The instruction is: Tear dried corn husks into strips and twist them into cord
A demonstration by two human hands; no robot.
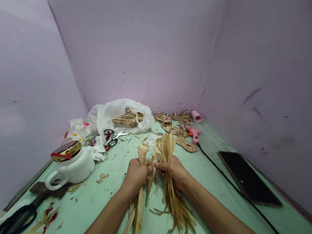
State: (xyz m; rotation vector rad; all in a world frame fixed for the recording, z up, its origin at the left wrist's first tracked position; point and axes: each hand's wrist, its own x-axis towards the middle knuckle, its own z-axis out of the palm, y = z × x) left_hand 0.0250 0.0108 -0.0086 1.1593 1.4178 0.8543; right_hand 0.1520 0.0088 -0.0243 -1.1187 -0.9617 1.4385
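My left hand (138, 174) is closed around a few long pale dried-leaf strips (138, 223), whose lower ends trail toward me over the table. In my right hand (177, 170) is a thick bundle of dried strips (172, 191), gripped near its upper part, with frayed ends fanning out below. The two hands are close together, fingertips almost meeting. Between them a single narrow strip (152, 180) slants downward; my fingers partly hide which hand grips it.
A white plastic bag (101, 118) holds more dried strips at the back. Scissors (113, 141) lie before it. A white mug (76, 167) and large black-handled shears (17, 219) are left. Woven soles (186, 143), a pink glue gun (194, 134), its cord and a phone (248, 177) are right.
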